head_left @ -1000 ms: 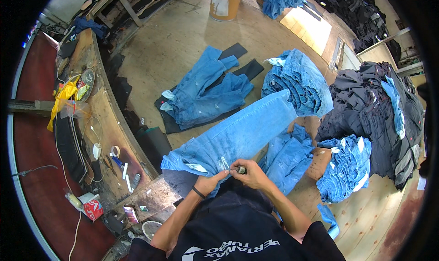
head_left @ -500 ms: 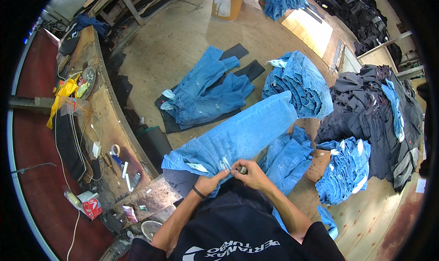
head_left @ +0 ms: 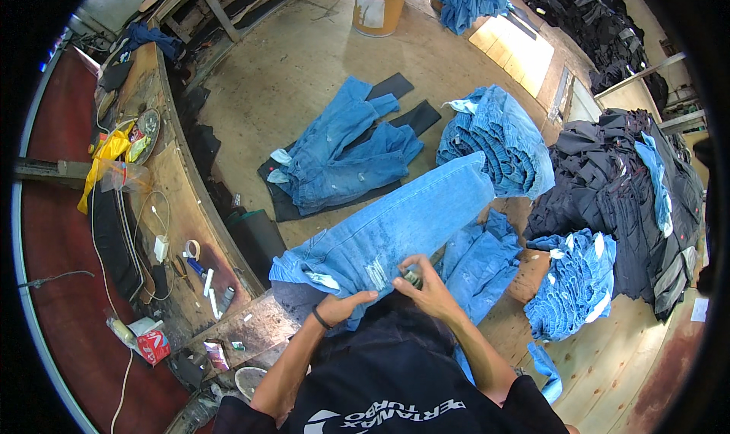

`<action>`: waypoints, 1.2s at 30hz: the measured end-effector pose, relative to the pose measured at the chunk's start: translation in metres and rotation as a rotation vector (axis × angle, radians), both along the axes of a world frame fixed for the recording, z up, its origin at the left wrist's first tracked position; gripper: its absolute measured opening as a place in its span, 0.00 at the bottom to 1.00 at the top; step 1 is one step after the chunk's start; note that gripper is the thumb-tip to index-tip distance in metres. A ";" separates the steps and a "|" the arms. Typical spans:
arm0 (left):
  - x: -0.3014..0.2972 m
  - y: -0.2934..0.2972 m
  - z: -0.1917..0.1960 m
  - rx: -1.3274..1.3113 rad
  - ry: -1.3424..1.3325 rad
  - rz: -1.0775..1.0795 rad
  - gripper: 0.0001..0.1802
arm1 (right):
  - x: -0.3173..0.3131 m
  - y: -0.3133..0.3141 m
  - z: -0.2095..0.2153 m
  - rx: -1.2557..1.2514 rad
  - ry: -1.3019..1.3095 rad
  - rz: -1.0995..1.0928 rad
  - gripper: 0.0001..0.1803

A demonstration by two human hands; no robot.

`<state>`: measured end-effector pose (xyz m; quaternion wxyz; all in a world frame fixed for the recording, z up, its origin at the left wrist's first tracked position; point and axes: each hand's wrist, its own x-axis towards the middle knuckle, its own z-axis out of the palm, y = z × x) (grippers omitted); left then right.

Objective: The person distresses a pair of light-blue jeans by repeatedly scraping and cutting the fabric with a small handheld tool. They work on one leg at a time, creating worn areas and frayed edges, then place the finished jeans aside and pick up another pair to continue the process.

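A light-blue jeans leg [head_left: 426, 209] lies stretched out before me, its far end against a folded denim stack. A frayed whitish patch [head_left: 374, 273] shows on its near part. My left hand [head_left: 344, 308] grips the jeans' near edge, thumb on top and the other fingers hidden. Just right of the patch, my right hand [head_left: 432, 293] is curled around a small grey-green object [head_left: 413, 279], too covered to identify. That hand is lifted slightly off the denim. More blue denim [head_left: 479, 267] lies to the right of the leg.
Beyond lie blue jeans [head_left: 334, 156] on dark cloth. Folded denim [head_left: 494, 141] and dark garments [head_left: 608, 198] are piled to the right, with another denim stack [head_left: 574, 282] nearer. A wooden bench [head_left: 186, 198] at left holds tape, pliers and cords. A drum [head_left: 379, 6] stands far off.
My right hand has moved up and right, away from my left, exposing the frayed patch and more of the small object. The left hand has shifted slightly left and down.
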<state>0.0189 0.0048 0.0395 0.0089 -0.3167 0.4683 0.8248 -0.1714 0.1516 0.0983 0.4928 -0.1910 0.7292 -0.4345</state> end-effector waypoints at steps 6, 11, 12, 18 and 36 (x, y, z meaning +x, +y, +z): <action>0.024 -0.018 -0.014 0.175 -0.164 -0.090 0.31 | -0.010 0.010 0.017 -0.120 0.360 0.257 0.13; 0.034 -0.013 -0.035 0.274 -0.102 -0.011 0.30 | -0.007 0.009 0.014 -0.121 0.637 0.210 0.10; 0.035 -0.012 -0.038 0.276 -0.106 -0.006 0.29 | -0.006 0.009 0.015 -0.157 0.634 0.243 0.10; 0.036 -0.013 -0.047 0.320 0.074 -0.012 0.33 | -0.005 0.007 0.017 -0.177 0.722 0.233 0.09; 0.017 -0.006 -0.024 0.299 0.033 0.068 0.32 | -0.011 -0.002 0.010 -0.094 0.701 0.060 0.08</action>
